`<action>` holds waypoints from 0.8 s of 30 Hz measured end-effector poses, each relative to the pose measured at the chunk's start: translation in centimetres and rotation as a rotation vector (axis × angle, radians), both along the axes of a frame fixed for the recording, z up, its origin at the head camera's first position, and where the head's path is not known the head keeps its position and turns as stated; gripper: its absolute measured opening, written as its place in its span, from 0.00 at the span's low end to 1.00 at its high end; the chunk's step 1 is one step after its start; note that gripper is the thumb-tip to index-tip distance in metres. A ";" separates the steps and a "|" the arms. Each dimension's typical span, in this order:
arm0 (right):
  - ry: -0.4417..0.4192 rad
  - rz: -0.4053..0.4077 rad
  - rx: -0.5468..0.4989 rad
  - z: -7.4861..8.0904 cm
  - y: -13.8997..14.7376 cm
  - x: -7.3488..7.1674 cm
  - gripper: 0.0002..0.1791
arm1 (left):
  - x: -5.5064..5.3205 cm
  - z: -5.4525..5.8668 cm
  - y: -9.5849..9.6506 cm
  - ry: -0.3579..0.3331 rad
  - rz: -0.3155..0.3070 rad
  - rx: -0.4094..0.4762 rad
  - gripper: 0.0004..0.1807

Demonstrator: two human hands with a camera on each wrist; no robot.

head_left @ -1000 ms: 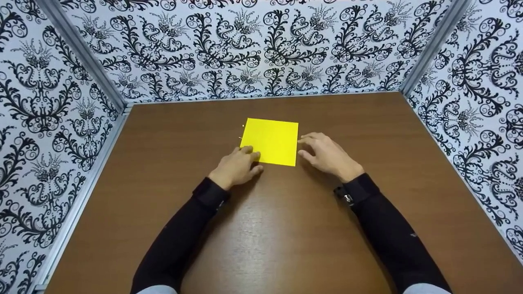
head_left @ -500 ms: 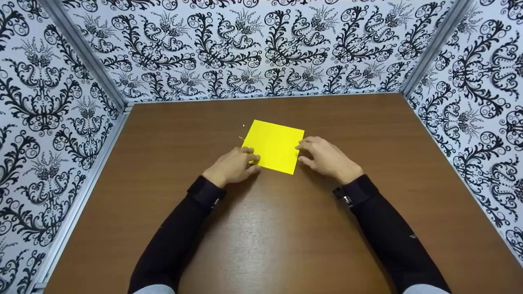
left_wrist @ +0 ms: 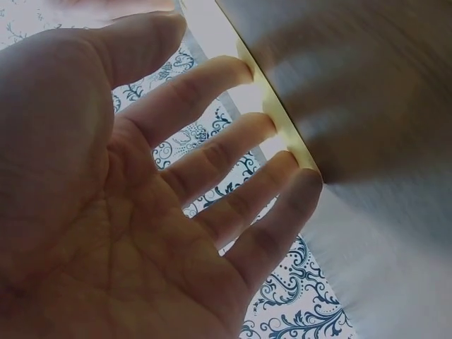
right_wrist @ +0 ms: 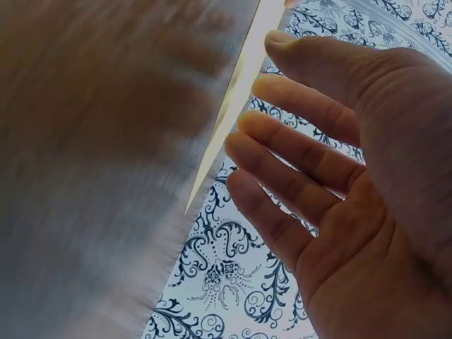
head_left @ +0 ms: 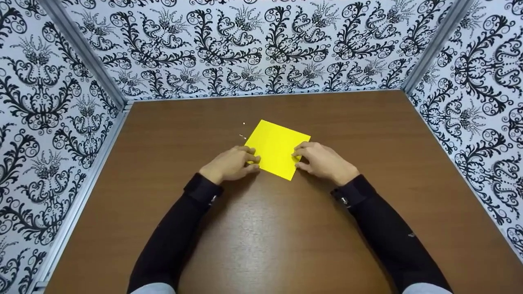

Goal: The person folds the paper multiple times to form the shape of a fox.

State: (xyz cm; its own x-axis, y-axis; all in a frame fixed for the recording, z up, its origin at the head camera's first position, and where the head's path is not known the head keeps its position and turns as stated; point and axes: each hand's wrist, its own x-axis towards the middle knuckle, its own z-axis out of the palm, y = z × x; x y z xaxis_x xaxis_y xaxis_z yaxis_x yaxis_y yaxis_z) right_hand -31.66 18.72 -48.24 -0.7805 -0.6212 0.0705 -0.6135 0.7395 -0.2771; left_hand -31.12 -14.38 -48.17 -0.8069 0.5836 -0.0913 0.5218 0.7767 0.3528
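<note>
One square yellow paper sheet [head_left: 274,150], skewed on the brown wood-grain surface [head_left: 306,228]. Bare left hand [head_left: 229,163]: at the sheet's near-left corner; grip loose, fingertips touching, nothing clasped. Bare right hand [head_left: 327,162]: at the sheet's right edge; grip likewise loose. Advisable: light, even fingertip pressure on both sides, to avoid creasing.

The paper [head_left: 276,147] is plain, even yellow, paling to cream in both wrist views, and the table [head_left: 253,261] is brown with faint darker wood grain. The walls [head_left: 245,49] are white, printed with black floral scrollwork that reads blue-black in the wrist views; the posts [head_left: 435,45] are grey. The sleeves [head_left: 171,228] are black, meeting pale grey cloth [head_left: 153,288]; the specks [head_left: 244,123] are white.
</note>
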 end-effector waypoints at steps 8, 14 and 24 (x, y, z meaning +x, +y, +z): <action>0.017 0.034 -0.020 -0.4 -0.1 0.1 0.16 | 0.5 0.3 0.5 0.020 0.019 -0.004 0.24; 0.036 0.047 -0.022 -0.5 -0.3 0.3 0.13 | 0.6 0.3 1.2 0.078 0.034 -0.002 0.22; 0.014 0.093 -0.029 -0.2 -0.9 1.2 0.10 | 0.4 -0.1 2.6 0.099 0.068 -0.053 0.31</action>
State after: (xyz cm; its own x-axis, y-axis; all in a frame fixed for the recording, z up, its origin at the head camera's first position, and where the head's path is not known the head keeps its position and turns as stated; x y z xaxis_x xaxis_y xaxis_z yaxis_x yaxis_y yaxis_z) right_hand -30.50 17.78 -48.41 -0.7183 -0.6885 0.1002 -0.6832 0.6708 -0.2886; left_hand -30.70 -11.77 -48.30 -0.8511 0.5236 -0.0388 0.4973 0.8277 0.2601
